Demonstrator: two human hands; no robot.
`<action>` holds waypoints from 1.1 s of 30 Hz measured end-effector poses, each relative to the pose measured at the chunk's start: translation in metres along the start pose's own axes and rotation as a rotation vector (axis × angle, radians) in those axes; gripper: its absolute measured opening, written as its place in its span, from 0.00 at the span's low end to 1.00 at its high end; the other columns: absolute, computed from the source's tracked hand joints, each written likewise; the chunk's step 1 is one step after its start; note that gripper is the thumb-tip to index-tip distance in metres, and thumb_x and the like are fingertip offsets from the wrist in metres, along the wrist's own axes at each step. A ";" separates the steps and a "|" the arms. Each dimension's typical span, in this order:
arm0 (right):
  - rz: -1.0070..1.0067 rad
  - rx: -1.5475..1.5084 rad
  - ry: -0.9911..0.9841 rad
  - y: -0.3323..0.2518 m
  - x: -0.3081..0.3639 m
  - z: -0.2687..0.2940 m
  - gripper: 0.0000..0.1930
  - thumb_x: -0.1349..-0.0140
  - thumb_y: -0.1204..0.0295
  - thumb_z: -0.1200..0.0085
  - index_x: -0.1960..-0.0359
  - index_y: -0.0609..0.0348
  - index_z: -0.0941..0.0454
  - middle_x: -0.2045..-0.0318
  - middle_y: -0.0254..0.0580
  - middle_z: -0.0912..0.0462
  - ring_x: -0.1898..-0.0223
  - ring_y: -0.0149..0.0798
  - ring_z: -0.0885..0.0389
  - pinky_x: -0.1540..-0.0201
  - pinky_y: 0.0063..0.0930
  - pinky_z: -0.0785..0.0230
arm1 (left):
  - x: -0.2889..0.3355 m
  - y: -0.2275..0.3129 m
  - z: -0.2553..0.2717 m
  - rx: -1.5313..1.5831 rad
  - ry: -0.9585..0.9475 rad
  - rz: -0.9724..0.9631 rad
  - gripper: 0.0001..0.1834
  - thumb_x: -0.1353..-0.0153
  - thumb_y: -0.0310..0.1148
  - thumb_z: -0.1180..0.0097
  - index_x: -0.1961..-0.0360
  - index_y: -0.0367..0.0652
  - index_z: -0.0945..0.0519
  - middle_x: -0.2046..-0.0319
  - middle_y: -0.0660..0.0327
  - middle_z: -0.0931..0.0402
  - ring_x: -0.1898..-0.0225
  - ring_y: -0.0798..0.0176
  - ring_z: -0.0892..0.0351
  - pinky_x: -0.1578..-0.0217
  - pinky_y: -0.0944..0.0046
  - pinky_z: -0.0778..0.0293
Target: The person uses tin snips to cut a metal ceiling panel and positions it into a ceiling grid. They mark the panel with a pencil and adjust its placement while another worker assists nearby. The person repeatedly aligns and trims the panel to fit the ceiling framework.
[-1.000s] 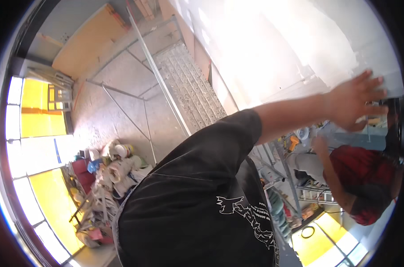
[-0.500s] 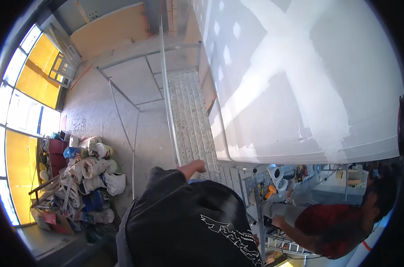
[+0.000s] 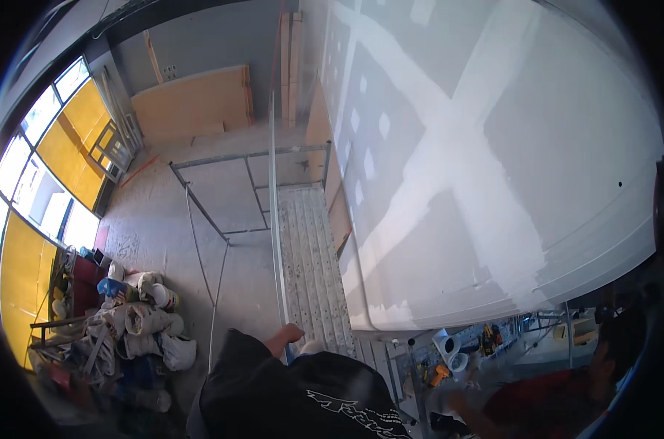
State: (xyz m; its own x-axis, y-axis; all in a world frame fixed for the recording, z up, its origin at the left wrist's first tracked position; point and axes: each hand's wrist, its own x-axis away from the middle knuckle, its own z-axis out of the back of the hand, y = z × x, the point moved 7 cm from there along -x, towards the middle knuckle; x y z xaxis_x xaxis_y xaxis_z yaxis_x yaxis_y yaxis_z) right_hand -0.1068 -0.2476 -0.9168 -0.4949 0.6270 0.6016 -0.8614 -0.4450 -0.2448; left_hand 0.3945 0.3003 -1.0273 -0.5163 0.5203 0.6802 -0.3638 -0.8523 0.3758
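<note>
My left hand (image 3: 294, 333) shows small at the end of my bent forearm, just past the dark sleeve (image 3: 237, 351). It is over the near end of a dimpled metal scaffold plank (image 3: 310, 256), close to a long metal rail (image 3: 275, 197) on the plank's left. Its fingers are too small to make out, and I see nothing clearly held in it. My right hand is out of view, and my black shirt (image 3: 310, 388) fills the lower middle.
A plasterboard surface (image 3: 595, 146) with white compound bands spans the right. Scaffold frame bars (image 3: 200, 208) stand left of the plank. Filled sacks (image 3: 142, 322) are piled lower left. At lower right are a co-worker (image 3: 544, 395) in red and an orange tool (image 3: 439, 375).
The view has tilted up, so the plank, sacks and plasterboard sit lower in the picture. My left hand appears lower and further left. The co-worker also shows lower.
</note>
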 end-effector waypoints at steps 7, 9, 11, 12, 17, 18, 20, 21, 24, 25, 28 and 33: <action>-0.151 -0.298 0.088 -0.027 0.040 0.005 0.11 0.39 0.61 0.47 0.67 0.50 0.14 0.71 0.41 0.16 0.66 0.49 0.17 0.61 0.46 0.25 | -0.011 0.036 0.039 0.312 0.096 0.001 0.30 0.38 0.55 0.48 0.55 0.36 0.15 0.51 0.41 0.19 0.46 0.38 0.22 0.44 0.45 0.27; -0.161 -0.329 0.103 -0.030 0.046 0.004 0.11 0.39 0.61 0.47 0.67 0.50 0.14 0.71 0.41 0.16 0.66 0.49 0.17 0.61 0.46 0.25 | -0.015 0.035 0.040 0.288 0.107 -0.007 0.30 0.38 0.55 0.48 0.55 0.36 0.15 0.51 0.41 0.19 0.47 0.38 0.21 0.45 0.45 0.26; -0.181 -0.344 0.115 -0.033 0.056 0.007 0.12 0.39 0.60 0.47 0.66 0.50 0.15 0.71 0.42 0.16 0.66 0.49 0.17 0.61 0.46 0.25 | -0.019 0.032 0.038 0.268 0.111 -0.015 0.30 0.38 0.55 0.48 0.55 0.36 0.15 0.52 0.41 0.19 0.47 0.38 0.21 0.45 0.45 0.26; -0.177 -0.347 0.130 -0.033 0.059 0.009 0.12 0.39 0.60 0.47 0.66 0.50 0.15 0.70 0.42 0.16 0.66 0.49 0.17 0.61 0.46 0.25 | -0.021 0.029 0.036 0.232 0.091 -0.014 0.30 0.37 0.56 0.49 0.55 0.37 0.15 0.52 0.41 0.19 0.48 0.38 0.21 0.45 0.45 0.26; -0.191 -0.358 0.149 -0.039 0.066 0.013 0.12 0.38 0.60 0.47 0.64 0.51 0.15 0.69 0.43 0.16 0.65 0.49 0.17 0.60 0.46 0.25 | -0.020 0.010 0.009 -0.010 0.046 -0.133 0.29 0.35 0.56 0.53 0.56 0.40 0.14 0.52 0.42 0.19 0.49 0.40 0.20 0.46 0.46 0.25; -0.202 -0.363 0.164 -0.035 0.072 0.013 0.12 0.38 0.59 0.47 0.64 0.51 0.15 0.69 0.43 0.16 0.65 0.49 0.17 0.60 0.46 0.25 | -0.011 0.012 0.010 -0.003 0.001 -0.098 0.28 0.34 0.55 0.55 0.54 0.42 0.15 0.52 0.43 0.19 0.49 0.40 0.19 0.46 0.45 0.26; -0.204 -0.377 0.170 -0.035 0.080 0.010 0.12 0.38 0.59 0.47 0.64 0.51 0.15 0.69 0.43 0.16 0.65 0.49 0.17 0.60 0.46 0.25 | -0.007 0.005 0.003 0.007 -0.039 -0.051 0.27 0.32 0.54 0.57 0.53 0.44 0.15 0.51 0.44 0.19 0.49 0.39 0.19 0.46 0.45 0.26; -0.200 -0.378 0.166 -0.036 0.082 0.009 0.12 0.38 0.59 0.47 0.63 0.51 0.15 0.69 0.44 0.16 0.65 0.49 0.17 0.60 0.46 0.25 | -0.009 -0.003 -0.005 -0.021 -0.067 -0.043 0.25 0.32 0.52 0.57 0.50 0.47 0.16 0.52 0.45 0.18 0.49 0.39 0.19 0.46 0.44 0.25; -0.229 -0.406 0.193 -0.020 0.095 -0.008 0.13 0.38 0.59 0.47 0.62 0.51 0.16 0.68 0.44 0.16 0.64 0.49 0.17 0.59 0.46 0.25 | -0.012 0.010 -0.001 -0.065 -0.099 -0.053 0.21 0.31 0.46 0.56 0.45 0.52 0.18 0.53 0.46 0.18 0.50 0.39 0.18 0.48 0.44 0.24; -0.241 -0.424 0.187 -0.024 0.101 -0.011 0.13 0.38 0.59 0.47 0.62 0.51 0.16 0.68 0.45 0.16 0.64 0.50 0.17 0.59 0.46 0.25 | -0.003 0.010 0.002 -0.046 -0.092 -0.023 0.20 0.31 0.44 0.55 0.43 0.54 0.19 0.54 0.47 0.17 0.50 0.39 0.18 0.49 0.44 0.23; -0.241 -0.435 0.180 -0.034 0.110 -0.017 0.13 0.37 0.58 0.47 0.61 0.52 0.16 0.67 0.45 0.16 0.64 0.50 0.17 0.59 0.46 0.25 | -0.010 0.005 -0.007 -0.115 -0.090 -0.149 0.20 0.35 0.49 0.47 0.45 0.57 0.18 0.54 0.48 0.17 0.52 0.44 0.17 0.51 0.48 0.22; -0.270 -0.469 0.182 -0.043 0.120 -0.032 0.14 0.37 0.58 0.47 0.60 0.52 0.17 0.66 0.46 0.16 0.63 0.50 0.17 0.58 0.46 0.25 | -0.035 0.029 -0.003 -0.418 -0.122 -0.356 0.18 0.33 0.43 0.50 0.44 0.56 0.19 0.54 0.49 0.17 0.52 0.43 0.17 0.53 0.47 0.21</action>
State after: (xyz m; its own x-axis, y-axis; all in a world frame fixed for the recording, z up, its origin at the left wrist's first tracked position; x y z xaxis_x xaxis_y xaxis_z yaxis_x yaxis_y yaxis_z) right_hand -0.1329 -0.1332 -0.8581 -0.2261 0.7975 0.5594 -0.8982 0.0515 -0.4365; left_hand 0.3996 0.2574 -1.0416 -0.2209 0.7407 0.6345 -0.7886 -0.5185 0.3307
